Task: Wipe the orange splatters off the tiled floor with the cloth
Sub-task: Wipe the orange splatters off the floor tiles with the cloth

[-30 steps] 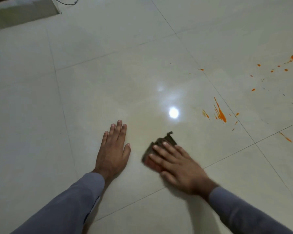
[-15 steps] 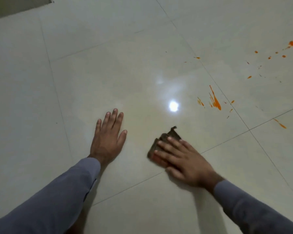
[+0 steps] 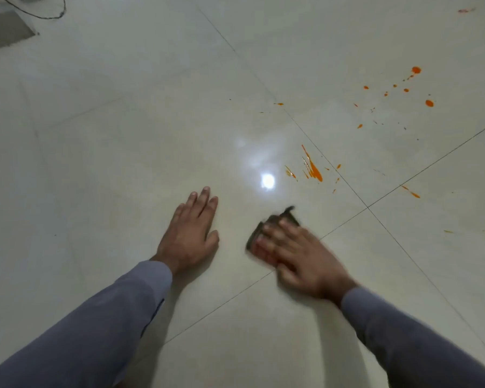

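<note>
Dark cloth (image 3: 275,224), soft & light, is pressed flat under right hand (image 3: 300,256), fingers blurred but spread on top; splatters (image 3: 312,170) sit upper right. Left hand (image 3: 192,231) is flat, fingers together. Best held palm-down, w/ pressure.

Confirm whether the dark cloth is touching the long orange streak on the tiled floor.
No: the dark cloth under the right hand lies apart from the long orange streak.

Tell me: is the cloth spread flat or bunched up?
Bunched. The cloth shows as a small dark wad under the right hand, one corner sticking up; blur hides finer folds.
</note>
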